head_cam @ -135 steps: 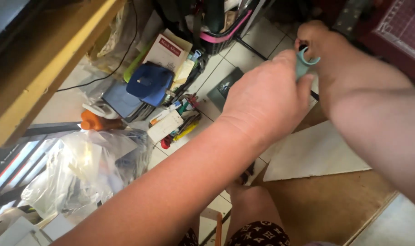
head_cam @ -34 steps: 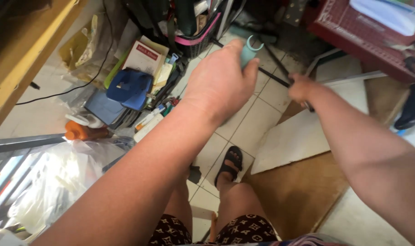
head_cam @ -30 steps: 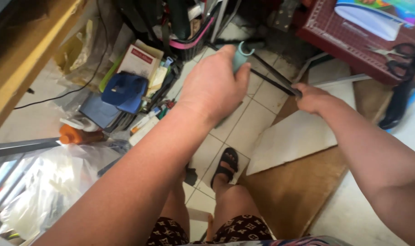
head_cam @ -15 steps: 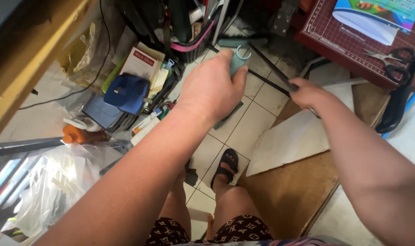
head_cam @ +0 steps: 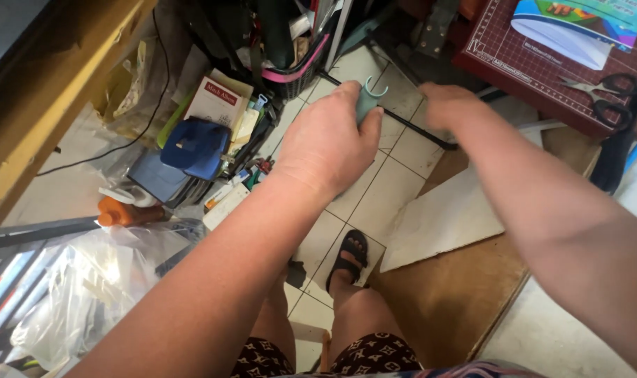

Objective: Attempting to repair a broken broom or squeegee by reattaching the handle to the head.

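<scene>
**Hands draw level over the tiled floor**

Since half a second ago the right hand (head_cam: pixel 450 105) has slid left, closer to the left hand (head_cam: pixel 327 145). The left hand is clenched around a small teal tool (head_cam: pixel 367 100), its forked tip poking above the fingers. The right hand rests knuckles-up on a thin black rod (head_cam: pixel 395 119); its grip cannot be made out. Scissors (head_cam: pixel 602 96) lie on the dark red cutting mat (head_cam: pixel 504 52), well apart.

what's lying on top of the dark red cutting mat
On the cutting mat lie black-handled scissors and a white sheet with a colourful booklet over it; what the sheet covers is hidden.
</scene>
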